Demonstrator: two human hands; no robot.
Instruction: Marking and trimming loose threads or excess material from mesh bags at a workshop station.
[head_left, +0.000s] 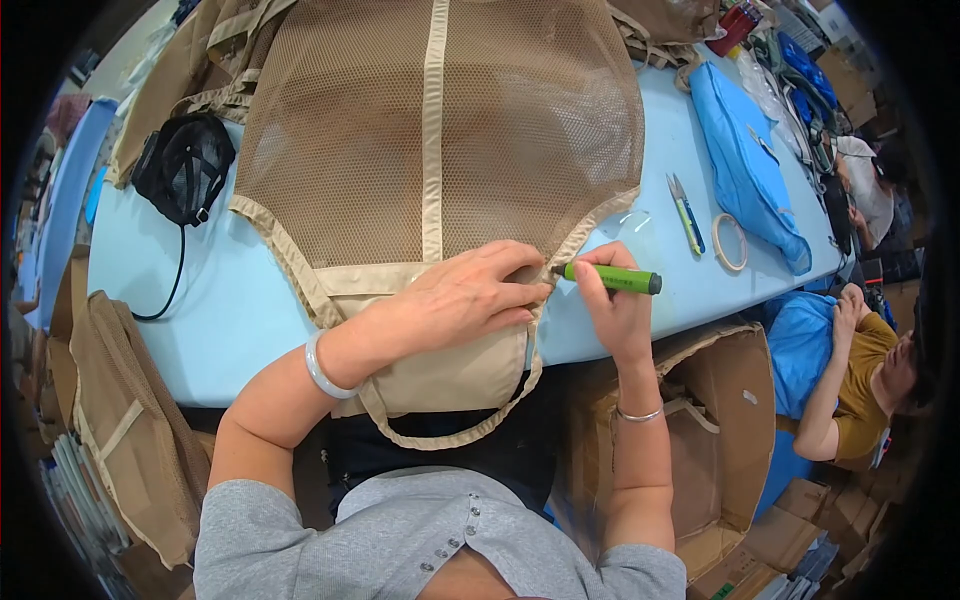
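A brown mesh vest [530,140] with beige binding and a beige center strip lies spread on the light blue table. Its solid beige end and a looped strap [470,437] hang over the near edge. My left hand [465,295] lies across that beige end, fingers closed on the bound edge at the right. In my right hand [620,315] is a green marker [612,277] with a dark end. The marker's tip meets or nearly meets the bound edge, right beside my left fingertips.
On the table [210,335] at right lie a small cutter-like tool [686,215], a tape roll [730,243] and a blue fabric bag [745,165]. A black cap-like item [185,170] with a cord is at left. A cardboard box [735,430] stands below right. Two people are further right.
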